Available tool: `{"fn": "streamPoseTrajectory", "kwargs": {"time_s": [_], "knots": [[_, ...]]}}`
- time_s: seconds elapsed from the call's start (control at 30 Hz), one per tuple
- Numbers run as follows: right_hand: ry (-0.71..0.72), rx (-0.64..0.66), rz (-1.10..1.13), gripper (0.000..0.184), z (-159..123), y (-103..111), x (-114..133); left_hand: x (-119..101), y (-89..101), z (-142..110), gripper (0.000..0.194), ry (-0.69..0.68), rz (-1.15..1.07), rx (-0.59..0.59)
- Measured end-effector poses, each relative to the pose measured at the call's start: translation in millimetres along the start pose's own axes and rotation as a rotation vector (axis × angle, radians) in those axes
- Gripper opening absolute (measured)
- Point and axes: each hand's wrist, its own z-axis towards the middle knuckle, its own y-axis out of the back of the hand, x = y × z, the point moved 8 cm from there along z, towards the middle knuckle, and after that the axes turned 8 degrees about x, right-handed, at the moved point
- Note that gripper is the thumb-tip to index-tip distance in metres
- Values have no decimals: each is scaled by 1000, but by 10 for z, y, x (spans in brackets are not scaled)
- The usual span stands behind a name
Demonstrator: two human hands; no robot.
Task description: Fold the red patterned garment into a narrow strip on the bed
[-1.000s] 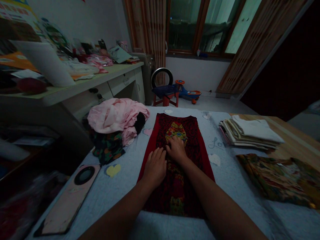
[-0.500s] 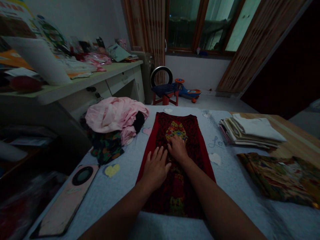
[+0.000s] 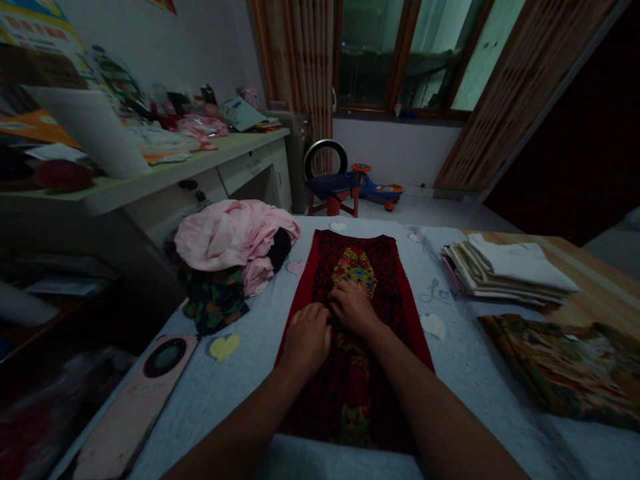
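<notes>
A long dark red garment (image 3: 400, 300) with black patterning and a yellow floral middle panel lies spread flat on the light blue cloth. My left hand (image 3: 307, 337) rests on its left half with the fingers curled in against the fabric. Close beside it, my right hand (image 3: 353, 307) is bent over the middle panel, its fingers closed on the cloth. The two hands' fingertips nearly meet. What exactly the fingertips pinch is partly hidden beneath the hands.
A heap of pink clothing (image 3: 225, 233) lies at the left, above a pink phone-shaped item (image 3: 135, 407). On the right are a stack of folded clothes (image 3: 520, 267) and a folded brown-green patterned garment (image 3: 565, 360). A cluttered desk (image 3: 200, 170) stands at the left.
My left hand's fingers, stretched out flat before, are now curled in. My right hand has shifted slightly toward me and closed more. The garment still lies flat.
</notes>
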Motion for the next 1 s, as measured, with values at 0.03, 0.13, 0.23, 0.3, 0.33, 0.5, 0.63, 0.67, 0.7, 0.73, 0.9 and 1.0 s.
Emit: {"fn": "streamPoseTrajectory", "kwargs": {"time_s": [0.03, 0.13, 0.23, 0.3, 0.33, 0.5, 0.63, 0.67, 0.7, 0.73, 0.9, 1.0], "knots": [[-17, 0, -18, 12, 7, 0, -20, -4, -8, -1, 12, 0, 8, -6], [-68, -7, -40, 13, 23, 6, -92, -12, -38, -15, 17, 0, 37, -45], [-77, -25, -35, 15, 23, 19, -122, 8, -67, -32, 31, 37, 73, -85], [-51, -45, -23, 16, 14, 32, -101, 30, -84, -34, 39, 67, 83, -85], [-33, -51, -12, 16, 10, 34, -84, 40, -91, -32, 41, 77, 83, -79], [-65, -82, 28, 23, -5, 40, -99, 66, -106, -15, 43, 69, 86, -42], [-256, -78, -34, 26, -17, 31, -244, 107, -61, 0, 40, 53, 73, -48], [-288, -67, -52, 27, -17, 22, -264, 120, -38, 17, 37, 49, 69, -41], [-307, -58, -69, 28, -15, 15, -274, 133, -15, 45, 33, 44, 69, -23], [-316, -53, -81, 29, -11, 9, -274, 147, 9, 87, 29, 40, 73, 5], [-310, -49, -81, 25, 17, -15, -242, 280, 155, 462, 18, 67, 111, 112], [-286, -51, -60, 18, 33, -20, -223, 351, 197, 730, 23, 72, 92, 89]]}}
